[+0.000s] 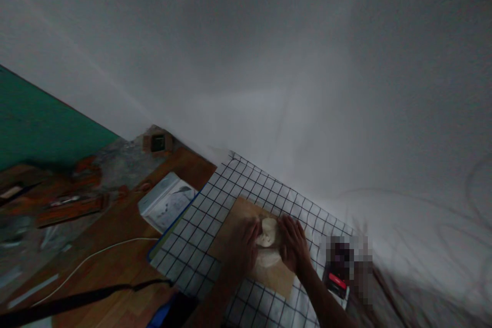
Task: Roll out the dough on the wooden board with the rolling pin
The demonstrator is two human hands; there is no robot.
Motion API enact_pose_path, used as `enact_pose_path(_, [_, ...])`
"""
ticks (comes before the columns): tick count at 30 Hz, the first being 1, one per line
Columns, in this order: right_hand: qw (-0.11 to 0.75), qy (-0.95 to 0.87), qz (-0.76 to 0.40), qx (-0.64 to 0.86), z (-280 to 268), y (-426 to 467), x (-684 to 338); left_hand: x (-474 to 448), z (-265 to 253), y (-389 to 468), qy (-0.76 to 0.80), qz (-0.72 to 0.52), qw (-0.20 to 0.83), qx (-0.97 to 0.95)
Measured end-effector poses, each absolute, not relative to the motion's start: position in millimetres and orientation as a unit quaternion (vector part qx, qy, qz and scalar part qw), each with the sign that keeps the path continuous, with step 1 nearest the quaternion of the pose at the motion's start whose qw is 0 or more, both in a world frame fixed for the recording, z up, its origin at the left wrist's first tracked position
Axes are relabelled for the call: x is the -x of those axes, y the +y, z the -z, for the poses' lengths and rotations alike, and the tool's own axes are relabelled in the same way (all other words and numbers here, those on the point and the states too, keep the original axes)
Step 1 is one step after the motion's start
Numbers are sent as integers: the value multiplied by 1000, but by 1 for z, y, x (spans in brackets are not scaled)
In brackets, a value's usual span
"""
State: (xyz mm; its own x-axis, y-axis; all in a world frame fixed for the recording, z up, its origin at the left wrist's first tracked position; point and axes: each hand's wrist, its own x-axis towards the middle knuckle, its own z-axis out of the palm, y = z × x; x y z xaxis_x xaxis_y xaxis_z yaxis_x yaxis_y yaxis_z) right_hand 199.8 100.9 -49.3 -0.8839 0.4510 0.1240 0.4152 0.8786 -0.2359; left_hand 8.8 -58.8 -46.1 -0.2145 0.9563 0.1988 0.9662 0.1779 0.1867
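Dough (268,232), one lump, held between left hand (246,247) and right hand (293,244), one board (274,281)

Hands (294,246) on either side of a pale lump (268,229), brown board (234,218) and gridded cloth (200,223) beneath.

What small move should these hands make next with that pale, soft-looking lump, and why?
Probably a gentle inward press with both hands: the bare left hand and bare right hand flank the pale cream, soft-looking lump, whose outline looks uneven. The flat, brown rectangular board beneath seems to give it support.
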Motion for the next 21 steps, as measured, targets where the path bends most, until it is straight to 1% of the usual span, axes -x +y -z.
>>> enact_pose_path(5, [105,-944,-85,300,49,80,-207,-1,45,-54,-736,130,-4,664])
enact_pose_path(12, [154,-916,-66,363,51,48,-215,6,41,-46,-698,158,5,698])
enact_pose_path(16, [170,-891,-61,417,56,22,-220,9,39,-45,-673,160,-14,722])
enact_pose_path(21, [188,-867,-59,459,59,-11,-222,8,44,-56,-657,163,-9,736])
